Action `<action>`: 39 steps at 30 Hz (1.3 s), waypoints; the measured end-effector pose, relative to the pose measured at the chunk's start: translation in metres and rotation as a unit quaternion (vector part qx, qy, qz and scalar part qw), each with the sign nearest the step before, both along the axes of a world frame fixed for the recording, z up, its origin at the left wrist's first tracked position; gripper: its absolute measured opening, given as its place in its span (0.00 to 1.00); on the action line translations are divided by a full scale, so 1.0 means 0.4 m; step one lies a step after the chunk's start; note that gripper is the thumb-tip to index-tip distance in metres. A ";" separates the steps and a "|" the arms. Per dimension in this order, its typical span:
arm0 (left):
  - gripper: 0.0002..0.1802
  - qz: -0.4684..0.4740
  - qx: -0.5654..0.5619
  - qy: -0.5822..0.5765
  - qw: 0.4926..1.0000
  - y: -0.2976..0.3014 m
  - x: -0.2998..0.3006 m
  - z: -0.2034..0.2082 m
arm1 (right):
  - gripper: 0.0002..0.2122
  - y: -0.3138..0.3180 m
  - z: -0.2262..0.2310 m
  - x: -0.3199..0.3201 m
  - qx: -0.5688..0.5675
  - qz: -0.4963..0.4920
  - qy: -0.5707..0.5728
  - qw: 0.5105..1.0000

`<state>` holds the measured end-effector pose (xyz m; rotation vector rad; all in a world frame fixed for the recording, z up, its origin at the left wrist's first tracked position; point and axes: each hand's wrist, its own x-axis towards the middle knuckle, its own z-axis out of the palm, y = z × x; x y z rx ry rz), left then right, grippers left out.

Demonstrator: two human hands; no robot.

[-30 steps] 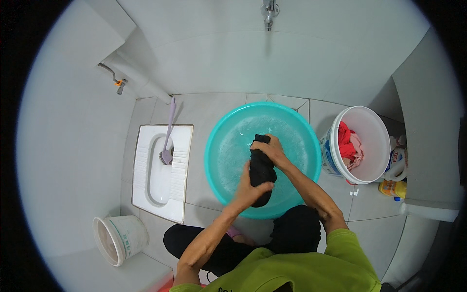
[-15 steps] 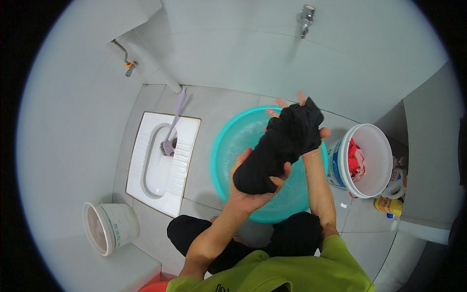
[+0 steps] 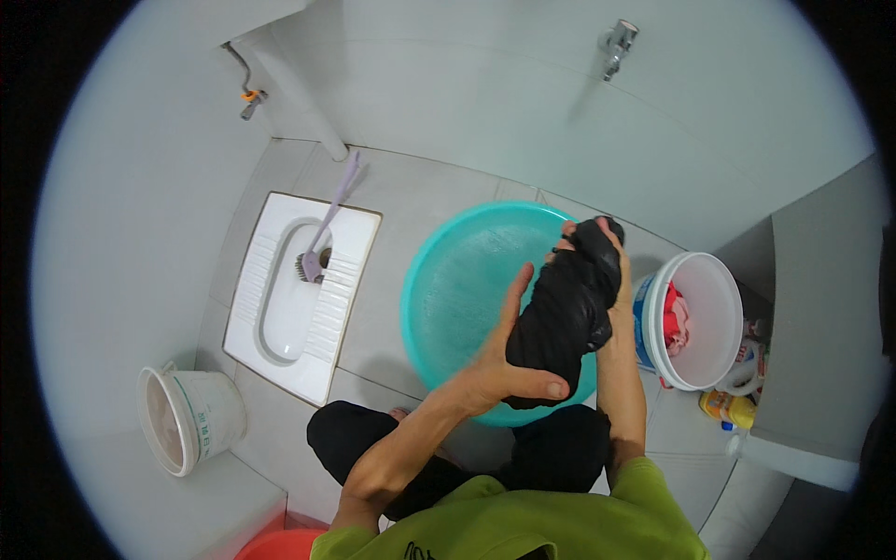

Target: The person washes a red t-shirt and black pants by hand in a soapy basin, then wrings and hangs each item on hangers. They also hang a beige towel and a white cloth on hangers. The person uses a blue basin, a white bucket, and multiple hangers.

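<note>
A person in a green top and black trousers crouches at the near edge of a turquoise basin. Raised over the basin's right half is a bundled black cloth. The left hand is spread against its lower end — thumb across the front, forefinger pointing up along the side — while the right hand is closed around the upper end. Pale suds show on the water in the basin. Right of the basin, a white bucket contains red and pink cloth, with a yellow bottle near it. Left of the basin are a squat toilet, a purple-handled brush leaning in it, and, farther left, a whitish pail. On the wall beyond the basin is a metal tap.
</note>
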<state>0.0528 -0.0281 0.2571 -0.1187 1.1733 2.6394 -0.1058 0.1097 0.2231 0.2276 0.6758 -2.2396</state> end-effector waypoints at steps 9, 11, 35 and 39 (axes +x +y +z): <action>0.69 0.058 -0.275 -0.005 0.960 0.083 0.031 -0.046 | 0.12 -0.034 -0.014 0.015 0.352 0.032 0.165 0.921; 0.68 0.057 -0.263 -0.014 0.963 0.095 0.036 -0.068 | 0.12 -0.034 -0.011 0.021 0.415 0.058 0.196 0.886; 0.58 0.075 -0.314 -0.001 0.947 0.106 0.050 -0.234 | 0.22 -0.084 -0.075 0.058 0.492 0.120 0.332 0.796; 0.59 0.044 -0.292 -0.018 0.955 0.108 0.054 -0.242 | 0.20 -0.074 -0.097 0.066 0.489 0.107 0.325 0.802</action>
